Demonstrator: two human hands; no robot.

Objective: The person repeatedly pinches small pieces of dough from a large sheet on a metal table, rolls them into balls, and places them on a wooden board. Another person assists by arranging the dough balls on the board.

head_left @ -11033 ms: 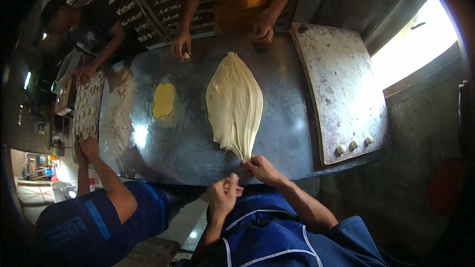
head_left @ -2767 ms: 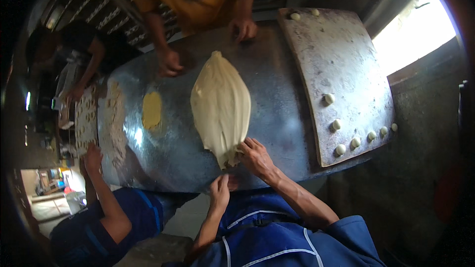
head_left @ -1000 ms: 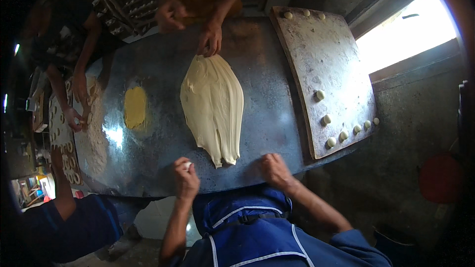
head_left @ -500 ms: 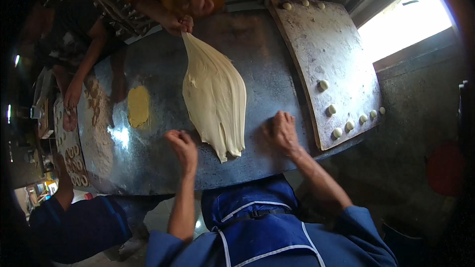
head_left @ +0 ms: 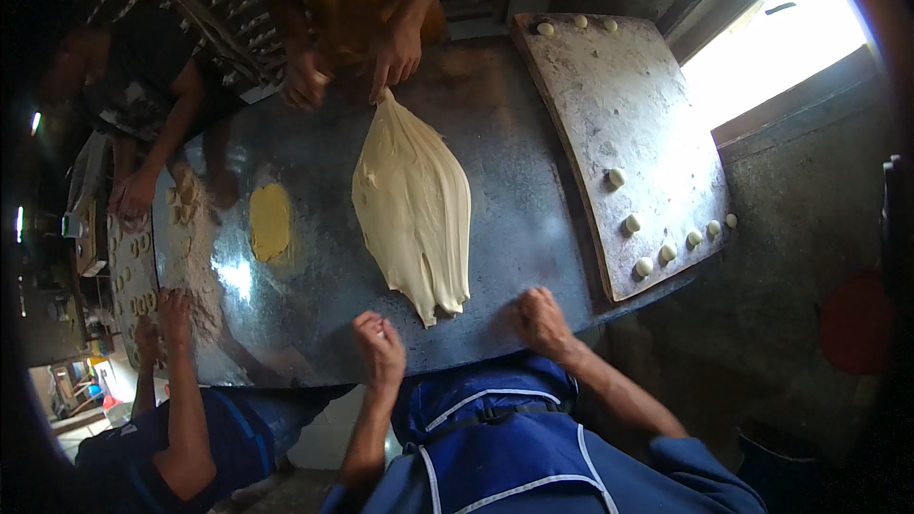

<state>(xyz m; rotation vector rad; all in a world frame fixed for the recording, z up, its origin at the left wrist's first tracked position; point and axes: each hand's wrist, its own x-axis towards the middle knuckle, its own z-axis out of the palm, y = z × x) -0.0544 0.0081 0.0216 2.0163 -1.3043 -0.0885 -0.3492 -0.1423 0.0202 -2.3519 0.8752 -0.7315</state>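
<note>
The dough sheet (head_left: 414, 209) lies mid-frame on the desk (head_left: 314, 276); it looks soft, stretchy, greasy, best pinched at its near tip. Left hand (head_left: 381, 347) and right hand (head_left: 541, 319) rest clenched, grasping nothing.

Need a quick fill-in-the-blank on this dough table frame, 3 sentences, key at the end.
1. The stretched dough sheet lies on the metal table between the yellow patch and the ____ board with small dough balls.
2. The far tip of the sheet is held by a hand of the person in the ____ shirt.
3. The left hand and right hand rest near the table's near edge; ____ of them touches the sheet.

Missing words: wooden; yellow; neither
</note>
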